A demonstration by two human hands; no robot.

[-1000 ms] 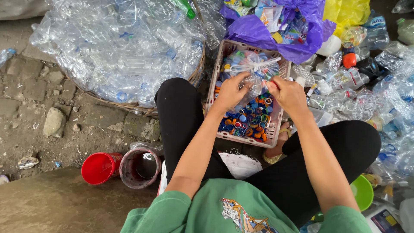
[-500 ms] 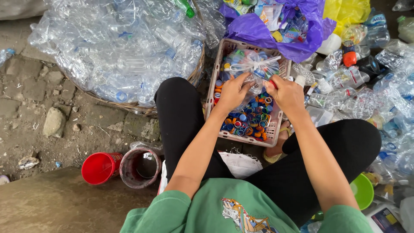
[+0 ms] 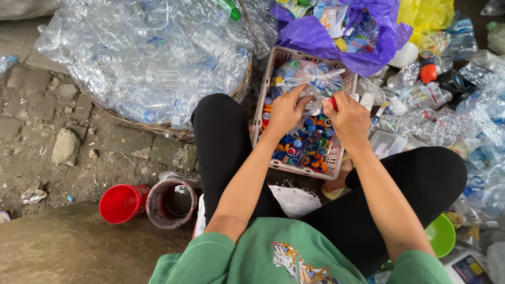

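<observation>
Clear bottle [image 3: 311, 80] sits right over the far end of the crate [image 3: 336, 160], so caps drop in with the rest. Left hand [image 3: 284, 112] grips the body, right hand [image 3: 348, 118] pinches a red cap [image 3: 333, 102]. Bottle heap [image 3: 152, 58] waits alongside.

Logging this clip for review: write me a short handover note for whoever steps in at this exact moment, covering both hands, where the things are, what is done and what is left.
Left hand: fingers pinch the crumpled clear plastic bottle from the left.
Right hand: grips the same bottle at its red cap end; whether the cap is off cannot be told.
Both hands are over the pink slatted plastic crate between the knees.
Done: many loose coloured bottle caps lie in the crate; a woven basket to the left is heaped with clear bottles.
Left: uncrushed capped bottles lie to the right.
</observation>
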